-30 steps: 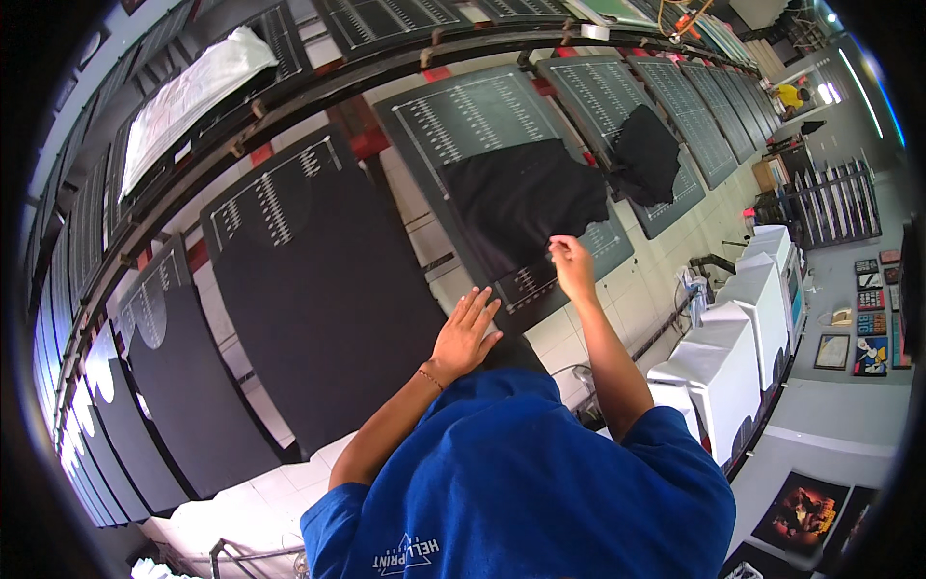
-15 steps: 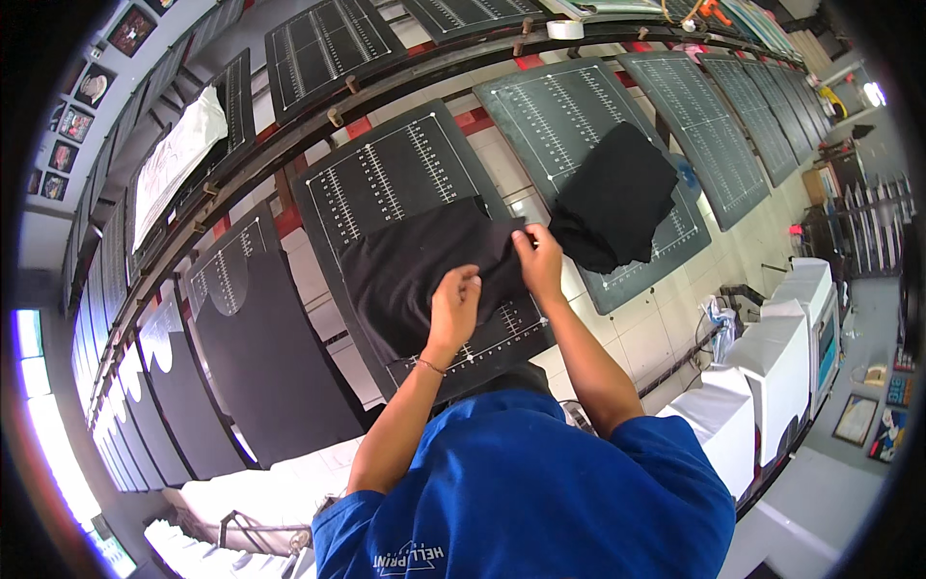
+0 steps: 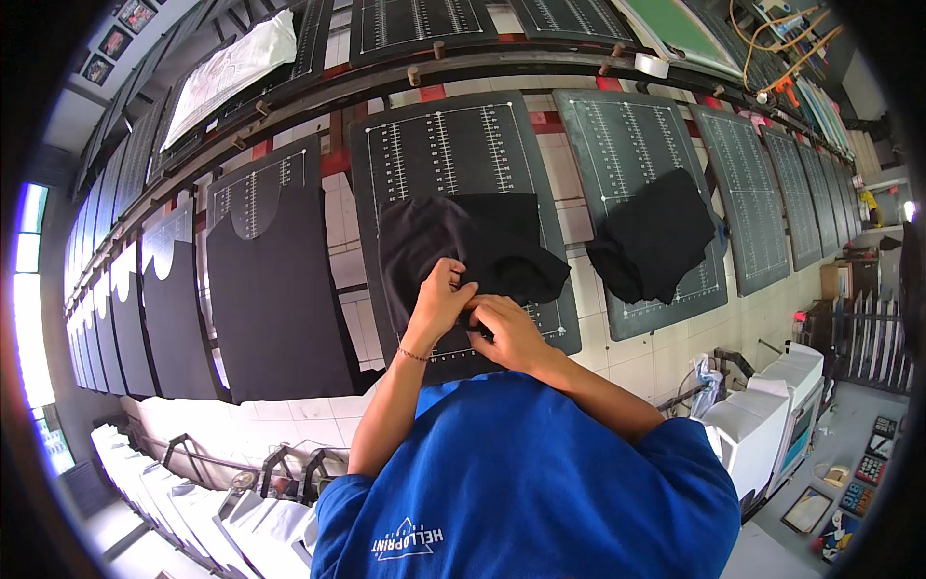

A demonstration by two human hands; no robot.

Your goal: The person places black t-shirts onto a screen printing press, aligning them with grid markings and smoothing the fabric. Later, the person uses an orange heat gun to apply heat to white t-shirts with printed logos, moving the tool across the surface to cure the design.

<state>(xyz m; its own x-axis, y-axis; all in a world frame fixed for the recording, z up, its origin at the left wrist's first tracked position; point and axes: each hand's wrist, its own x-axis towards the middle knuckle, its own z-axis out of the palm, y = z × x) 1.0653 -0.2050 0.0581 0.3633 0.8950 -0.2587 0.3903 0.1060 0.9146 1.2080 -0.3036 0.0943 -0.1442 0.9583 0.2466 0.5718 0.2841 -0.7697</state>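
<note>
A piece of black fabric (image 3: 434, 227), bunched at its near edge, lies on a dark board with white ruler marks (image 3: 468, 145) in front of me. My left hand (image 3: 440, 307) has its fingers pinched on the fabric's near edge. Close beside it, my right hand (image 3: 509, 333) curls its fingers at the same edge; its fingertips are partly hidden. To the right of the hands, one part of the fabric makes an open fold. A loosely folded black cloth pile (image 3: 656, 236) rests on the neighbouring board on the right.
On the left, black shirt-shaped pieces (image 3: 275, 299) cover a row of boards. A rail with pegs (image 3: 415, 75) runs along the far side, with a white tape roll (image 3: 652, 65) on it. White-covered units (image 3: 748, 434) stand at the lower right.
My right hand has left the fabric's right-hand side and come in beside my left hand at the near edge. The fabric's right end now folds open. The view has turned.
</note>
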